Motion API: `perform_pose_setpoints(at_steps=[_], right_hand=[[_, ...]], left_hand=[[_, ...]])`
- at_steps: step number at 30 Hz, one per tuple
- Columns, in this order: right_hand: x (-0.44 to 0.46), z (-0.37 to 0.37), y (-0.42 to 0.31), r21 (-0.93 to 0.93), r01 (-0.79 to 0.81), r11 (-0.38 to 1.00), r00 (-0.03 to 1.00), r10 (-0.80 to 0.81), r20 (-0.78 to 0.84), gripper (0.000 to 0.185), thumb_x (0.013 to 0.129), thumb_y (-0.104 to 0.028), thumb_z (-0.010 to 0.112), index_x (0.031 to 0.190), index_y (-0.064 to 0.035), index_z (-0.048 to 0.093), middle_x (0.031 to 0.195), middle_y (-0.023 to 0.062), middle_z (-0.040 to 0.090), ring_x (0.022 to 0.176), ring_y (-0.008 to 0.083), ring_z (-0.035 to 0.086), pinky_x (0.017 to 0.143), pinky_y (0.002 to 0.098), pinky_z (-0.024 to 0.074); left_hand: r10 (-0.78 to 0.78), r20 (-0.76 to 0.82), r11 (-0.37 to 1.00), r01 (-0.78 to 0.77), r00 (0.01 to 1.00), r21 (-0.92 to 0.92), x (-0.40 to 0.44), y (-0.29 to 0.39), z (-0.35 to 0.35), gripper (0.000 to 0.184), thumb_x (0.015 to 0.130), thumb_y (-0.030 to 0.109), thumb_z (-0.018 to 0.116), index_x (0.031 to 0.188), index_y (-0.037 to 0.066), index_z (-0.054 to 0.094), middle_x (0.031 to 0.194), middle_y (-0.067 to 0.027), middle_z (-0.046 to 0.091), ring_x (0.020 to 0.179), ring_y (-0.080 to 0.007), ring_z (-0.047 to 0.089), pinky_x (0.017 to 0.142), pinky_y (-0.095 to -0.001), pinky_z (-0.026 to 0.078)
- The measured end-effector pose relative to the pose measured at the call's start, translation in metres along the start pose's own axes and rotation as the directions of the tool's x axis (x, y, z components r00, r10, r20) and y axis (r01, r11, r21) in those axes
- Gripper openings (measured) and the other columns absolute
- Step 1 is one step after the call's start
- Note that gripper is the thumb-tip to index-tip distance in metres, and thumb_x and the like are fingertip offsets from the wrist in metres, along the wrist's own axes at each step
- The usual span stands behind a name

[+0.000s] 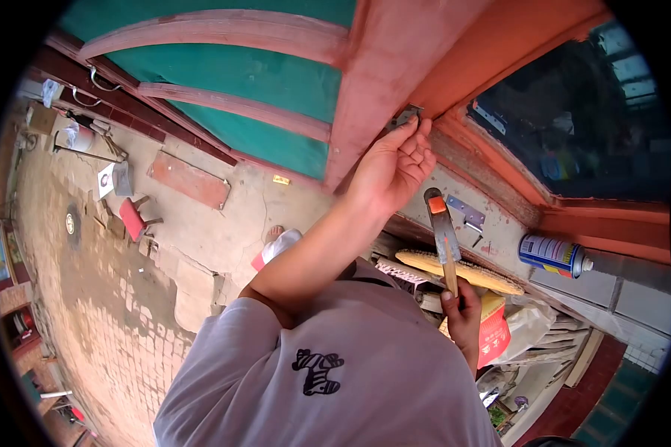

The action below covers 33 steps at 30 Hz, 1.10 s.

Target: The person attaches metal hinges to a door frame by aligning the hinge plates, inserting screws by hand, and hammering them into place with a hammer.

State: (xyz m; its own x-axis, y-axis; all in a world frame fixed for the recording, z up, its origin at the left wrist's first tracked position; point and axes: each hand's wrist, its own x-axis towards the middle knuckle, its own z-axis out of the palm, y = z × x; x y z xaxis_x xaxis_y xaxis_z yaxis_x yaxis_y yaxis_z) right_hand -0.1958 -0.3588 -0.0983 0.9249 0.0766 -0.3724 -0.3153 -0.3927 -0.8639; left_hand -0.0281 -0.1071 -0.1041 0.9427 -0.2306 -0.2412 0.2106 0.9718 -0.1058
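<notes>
My left hand is raised to the pink door frame, thumb and fingers pinched beside a small metal hinge plate. What lies between the fingertips is too small to make out. Lower on the right, my right hand is closed round the wooden handle of a hammer, whose head points up. Just beyond the hammer head, another metal hinge lies on the sill. A blue and white spray can lies on its side further right.
A dark glass window in an orange frame is at the upper right. Green door panels fill the top left. Below the sill are a red bag and stacked wood. On the floor are a red stool and a reddish board.
</notes>
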Motion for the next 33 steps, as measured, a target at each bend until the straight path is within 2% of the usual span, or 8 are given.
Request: perform_pose_setpoints(at_steps=[4, 13, 19, 22, 25, 28, 31, 33], right_hand=[[0.002, 0.000, -0.004, 0.006, 0.005, 1.000, 1.000, -0.005, 0.000, 0.032, 0.094, -0.021, 0.066, 0.118, -0.0008, 0.062, 0.072, -0.0063, 0.047, 0.063, 0.0042, 0.040, 0.056, 0.0207, 0.0341], [0.004, 0.003, -0.003, 0.041, 0.025, 0.999, 1.000, -0.024, -0.012, 0.032, 0.093, -0.019, 0.066, 0.119, -0.0005, 0.062, 0.073, -0.0059, 0.048, 0.062, 0.0040, 0.040, 0.055, 0.0202, 0.0338], [0.006, 0.000, -0.001, -0.011, 0.062, 0.998, 0.998, -0.062, -0.004, 0.032, 0.092, -0.017, 0.067, 0.118, 0.0002, 0.061, 0.073, -0.0069, 0.047, 0.062, 0.0034, 0.038, 0.055, 0.0198, 0.0327], [0.007, -0.004, -0.001, -0.079, 0.077, 0.994, 0.997, -0.076, 0.005, 0.033, 0.091, -0.017, 0.068, 0.118, 0.0008, 0.061, 0.073, -0.0075, 0.045, 0.062, 0.0031, 0.036, 0.055, 0.0194, 0.0310], [0.008, -0.003, -0.001, -0.075, 0.084, 0.994, 0.996, -0.085, 0.001, 0.035, 0.090, -0.018, 0.070, 0.117, 0.0014, 0.061, 0.073, -0.0078, 0.043, 0.063, 0.0028, 0.035, 0.055, 0.0189, 0.0293], [0.010, -0.002, 0.002, -0.075, 0.156, 0.985, 0.988, -0.157, -0.002, 0.036, 0.089, -0.018, 0.071, 0.117, 0.0014, 0.061, 0.073, -0.0081, 0.042, 0.062, 0.0027, 0.034, 0.055, 0.0190, 0.0289], [0.014, -0.010, -0.008, -0.220, 0.177, 0.959, 0.984, -0.174, 0.033, 0.036, 0.088, -0.017, 0.071, 0.118, 0.0013, 0.060, 0.073, -0.0077, 0.044, 0.063, 0.0026, 0.036, 0.055, 0.0192, 0.0300], [0.017, -0.014, -0.013, -0.305, 0.259, 0.916, 0.963, -0.269, 0.009, 0.034, 0.084, -0.012, 0.073, 0.113, 0.0005, 0.061, 0.067, -0.0012, 0.045, 0.057, 0.0080, 0.040, 0.054, 0.0228, 0.0356]], left_hand=[[-0.026, 0.041, 0.999, 0.028, 0.999, -0.038, 0.001, 0.000, 0.000, 0.008, 0.095, 0.010, 0.059, 0.102, 0.010, 0.062, 0.096, -0.0036, 0.070, 0.078, -0.0114, 0.064, 0.081, -0.0339, 0.050], [-0.015, -0.008, 0.999, 0.014, 1.000, -0.041, 0.003, 0.003, -0.003, 0.007, 0.095, 0.010, 0.059, 0.101, 0.008, 0.061, 0.096, -0.0041, 0.069, 0.078, -0.0120, 0.062, 0.080, -0.0349, 0.050], [-0.026, 0.013, 0.997, 0.027, 1.000, -0.071, 0.005, 0.004, -0.003, 0.005, 0.094, 0.009, 0.059, 0.099, 0.006, 0.060, 0.089, -0.0049, 0.068, 0.074, -0.0135, 0.059, 0.075, -0.0335, 0.048], [-0.036, 0.047, 0.998, 0.039, 0.998, -0.057, 0.006, 0.005, -0.005, 0.008, 0.096, 0.014, 0.057, 0.100, 0.009, 0.062, 0.087, -0.0025, 0.071, 0.070, -0.0115, 0.061, 0.070, -0.0307, 0.051], [-0.017, -0.036, 0.996, 0.013, 0.999, -0.087, 0.003, 0.003, 0.003, 0.004, 0.094, 0.008, 0.057, 0.097, 0.005, 0.058, 0.084, -0.0048, 0.066, 0.071, -0.0131, 0.054, 0.068, -0.0314, 0.046], [-0.048, -0.008, 0.989, 0.046, 0.999, -0.138, 0.004, 0.004, 0.002, 0.004, 0.094, 0.008, 0.057, 0.097, 0.005, 0.056, 0.083, -0.0042, 0.064, 0.070, -0.0130, 0.053, 0.068, -0.0310, 0.045], [-0.042, -0.018, 0.990, 0.039, 0.999, -0.137, 0.003, 0.003, 0.005, 0.005, 0.094, 0.008, 0.056, 0.098, 0.005, 0.055, 0.084, -0.0039, 0.064, 0.070, -0.0130, 0.053, 0.067, -0.0310, 0.045], [-0.058, -0.010, 0.986, 0.056, 0.998, -0.157, 0.005, 0.004, 0.003, 0.005, 0.093, 0.009, 0.057, 0.097, 0.005, 0.056, 0.084, -0.0037, 0.064, 0.070, -0.0133, 0.052, 0.067, -0.0313, 0.045]])
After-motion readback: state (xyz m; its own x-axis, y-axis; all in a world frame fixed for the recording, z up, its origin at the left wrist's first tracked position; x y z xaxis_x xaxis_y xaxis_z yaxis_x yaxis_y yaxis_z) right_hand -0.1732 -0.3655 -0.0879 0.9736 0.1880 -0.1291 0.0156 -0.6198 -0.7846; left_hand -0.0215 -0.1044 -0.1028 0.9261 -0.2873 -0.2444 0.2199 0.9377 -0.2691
